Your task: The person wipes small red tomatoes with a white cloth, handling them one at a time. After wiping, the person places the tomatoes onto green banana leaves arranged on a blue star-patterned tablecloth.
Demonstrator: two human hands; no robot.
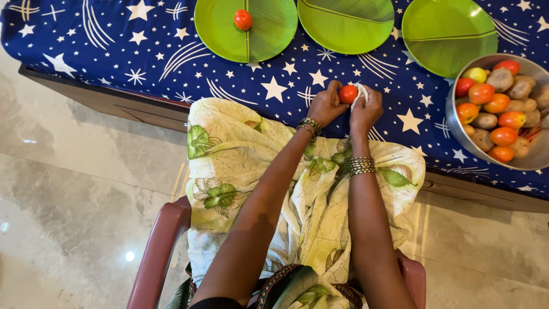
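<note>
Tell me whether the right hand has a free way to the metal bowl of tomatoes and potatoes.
Probably yes. The bowl sits on the person's right, with only bare starry tablecloth between it and the right hand. That hand, though, is busy with a white cloth against the tomato.

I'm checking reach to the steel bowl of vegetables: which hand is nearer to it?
The right hand. It sits just left of the steel bowl, pressing a white cloth to a tomato; the left hand holds that tomato from the far side, farther away.
</note>
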